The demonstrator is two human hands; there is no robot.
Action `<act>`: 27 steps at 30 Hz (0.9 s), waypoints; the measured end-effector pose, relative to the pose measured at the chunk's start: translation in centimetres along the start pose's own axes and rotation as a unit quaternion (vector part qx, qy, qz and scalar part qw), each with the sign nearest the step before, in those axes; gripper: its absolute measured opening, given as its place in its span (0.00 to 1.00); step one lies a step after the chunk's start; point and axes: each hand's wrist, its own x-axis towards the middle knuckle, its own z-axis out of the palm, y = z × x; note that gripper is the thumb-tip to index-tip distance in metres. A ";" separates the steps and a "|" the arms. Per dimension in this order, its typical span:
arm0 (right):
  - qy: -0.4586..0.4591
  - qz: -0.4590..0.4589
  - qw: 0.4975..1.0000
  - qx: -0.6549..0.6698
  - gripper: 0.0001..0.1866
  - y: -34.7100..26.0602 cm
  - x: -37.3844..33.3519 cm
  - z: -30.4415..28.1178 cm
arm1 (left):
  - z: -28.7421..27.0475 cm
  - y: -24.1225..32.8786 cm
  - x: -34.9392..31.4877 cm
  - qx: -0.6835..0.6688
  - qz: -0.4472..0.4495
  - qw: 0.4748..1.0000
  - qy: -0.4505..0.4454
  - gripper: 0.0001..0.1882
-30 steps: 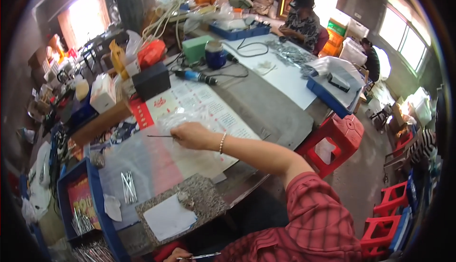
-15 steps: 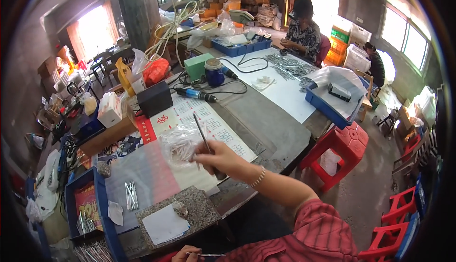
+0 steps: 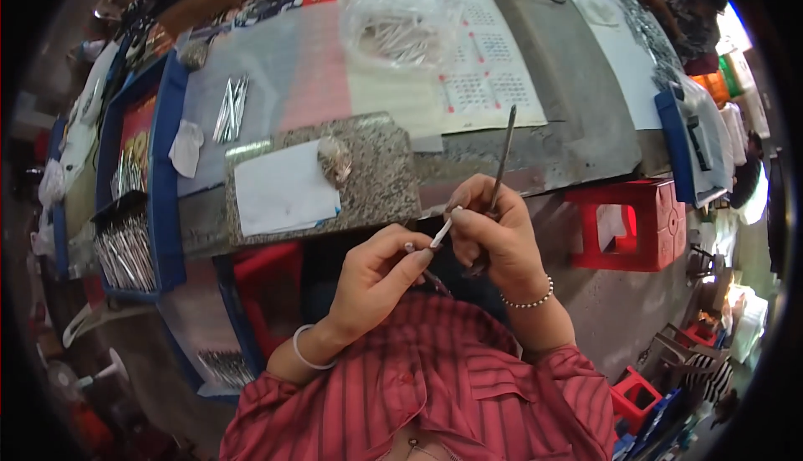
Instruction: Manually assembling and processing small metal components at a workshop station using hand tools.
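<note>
My hands meet in front of my chest, just off the table's near edge. My left hand (image 3: 381, 273) pinches a slim piece between thumb and fingers; only a small pale tip shows, so its kind is hidden. A short white tube-like stick (image 3: 443, 231) runs from its fingertips to those of my right hand (image 3: 498, 235). The right hand is closed too, with a thin dark metal rod (image 3: 505, 151) sticking up out of its grip. Beyond lies a clear plastic bag (image 3: 401, 30) of small white sticks.
A speckled stone slab (image 3: 376, 168) with folded white paper (image 3: 284, 189) is at the table edge. Slim metal pieces (image 3: 231, 110) lie left of it, near a blue tray (image 3: 167, 176) holding many more. A red stool (image 3: 627, 222) stands at right.
My right hand has come back from the plastic bag to my left hand, still holding the rod. The white stick now shows between them. My view has tilted downward.
</note>
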 end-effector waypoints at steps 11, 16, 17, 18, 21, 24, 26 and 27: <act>-0.017 0.033 0.999 -0.010 0.05 2.4 0.3 0.8 | -1.3 -1.3 -1.5 -0.026 -0.023 0.999 0.038 0.07; -0.018 0.021 0.999 0.020 0.08 1.9 0.8 0.3 | -2.0 -0.8 -1.3 -0.035 -0.018 0.998 0.041 0.07; -0.018 0.009 0.999 0.035 0.08 1.6 0.7 0.0 | -2.1 -0.8 -1.1 -0.038 -0.021 0.998 0.039 0.07; -0.015 0.002 0.999 0.030 0.08 1.4 0.6 -0.1 | -2.0 -0.7 -1.0 -0.040 -0.016 0.999 0.032 0.07; 0.039 -0.007 0.996 -0.078 0.08 0.3 -0.3 -0.2 | -1.7 -0.5 -0.8 0.028 -0.012 0.999 0.032 0.06; 0.019 -0.009 0.982 -0.188 0.09 0.5 -0.5 0.3 | -1.7 -0.4 -1.6 0.072 -0.013 0.996 0.047 0.05; -0.036 -0.020 0.970 -0.240 0.09 1.1 -0.4 0.1 | -1.9 -0.3 -2.2 0.082 -0.020 0.995 0.057 0.04; -0.078 -0.124 0.955 -0.257 0.09 2.9 0.0 -1.0 | -2.1 -0.8 -2.2 0.074 -0.001 0.996 0.050 0.04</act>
